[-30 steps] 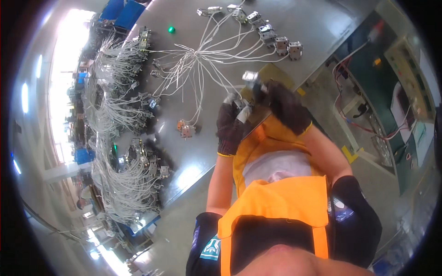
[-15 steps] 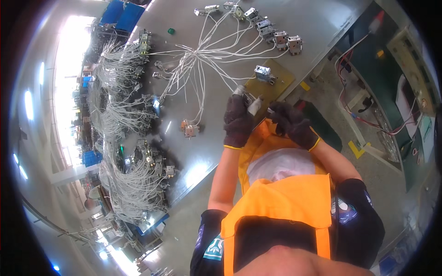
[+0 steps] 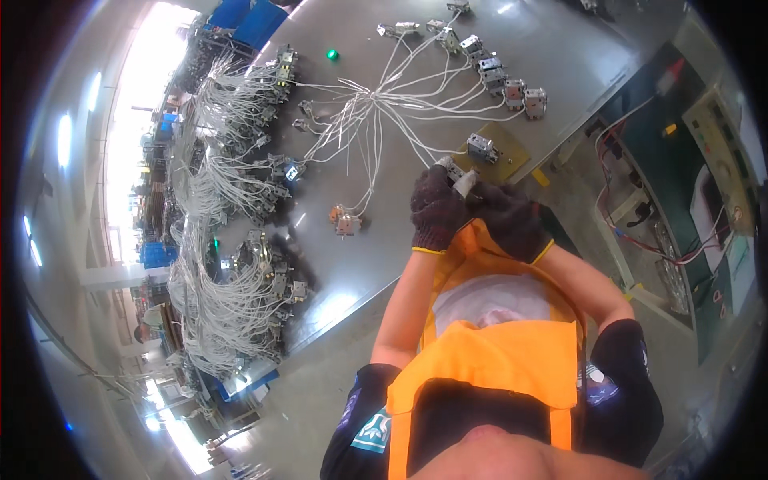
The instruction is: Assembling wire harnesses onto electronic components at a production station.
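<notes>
To your left, thin white wires fan out on the table; they look soft and bendy, so best not to tug them. Your left hand has its fingers curled round a small metal box, which pokes out at the fingertips. It looks hard, smooth and fairly light, so grip its flat sides. Your right hand is close beside it; I can't tell if those fingers pinch it.

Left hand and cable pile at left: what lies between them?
Head view: copper-tinted metal parts and white wires lie on the table between left hand and cable pile.
</notes>
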Tool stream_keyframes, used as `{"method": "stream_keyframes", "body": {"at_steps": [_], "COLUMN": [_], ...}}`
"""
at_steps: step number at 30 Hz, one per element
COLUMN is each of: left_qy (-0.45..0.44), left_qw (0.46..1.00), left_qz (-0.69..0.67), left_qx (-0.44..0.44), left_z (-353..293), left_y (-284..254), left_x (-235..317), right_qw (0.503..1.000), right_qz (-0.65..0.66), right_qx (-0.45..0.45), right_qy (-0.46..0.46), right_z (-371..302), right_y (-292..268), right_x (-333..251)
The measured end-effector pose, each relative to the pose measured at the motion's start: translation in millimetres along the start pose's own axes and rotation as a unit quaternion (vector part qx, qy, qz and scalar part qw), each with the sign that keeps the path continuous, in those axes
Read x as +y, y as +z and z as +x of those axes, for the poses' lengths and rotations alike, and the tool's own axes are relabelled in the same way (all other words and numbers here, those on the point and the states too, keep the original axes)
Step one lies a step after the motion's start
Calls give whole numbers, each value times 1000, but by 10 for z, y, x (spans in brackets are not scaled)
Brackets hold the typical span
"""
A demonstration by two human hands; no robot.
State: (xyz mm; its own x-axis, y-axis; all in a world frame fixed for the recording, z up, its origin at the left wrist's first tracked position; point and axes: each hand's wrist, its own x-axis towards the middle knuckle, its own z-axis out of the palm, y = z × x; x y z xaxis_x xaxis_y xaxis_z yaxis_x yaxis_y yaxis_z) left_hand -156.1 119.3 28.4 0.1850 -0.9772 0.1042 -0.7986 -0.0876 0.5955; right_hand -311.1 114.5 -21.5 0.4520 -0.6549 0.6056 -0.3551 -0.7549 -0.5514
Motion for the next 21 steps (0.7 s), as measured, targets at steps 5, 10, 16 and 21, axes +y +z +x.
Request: {"method": "stream_keyframes", "body": {"at_steps": [5,10,16,21], "left_qy": [-14,-84,-67,111], "left_qw": [989,973,898,990], "left_qz": [-143,-199,-435,-85], "left_qx": [23,-76,-22,28], "left_z": [-32,-177,-106,-94], "left_y": [191,-116,153,188], "left_x": [-260,-88,-381,-359], "right_qw": [879,502,954,772], "right_qz": [347,713,204,445], "right_qx": [8,113,103,62], "right_qy": [327,476,194,451], "right_z": [-112,-234,120,29], "right_y": [125,366,29,-162], "right_x": [-168,23,230,-57]}}
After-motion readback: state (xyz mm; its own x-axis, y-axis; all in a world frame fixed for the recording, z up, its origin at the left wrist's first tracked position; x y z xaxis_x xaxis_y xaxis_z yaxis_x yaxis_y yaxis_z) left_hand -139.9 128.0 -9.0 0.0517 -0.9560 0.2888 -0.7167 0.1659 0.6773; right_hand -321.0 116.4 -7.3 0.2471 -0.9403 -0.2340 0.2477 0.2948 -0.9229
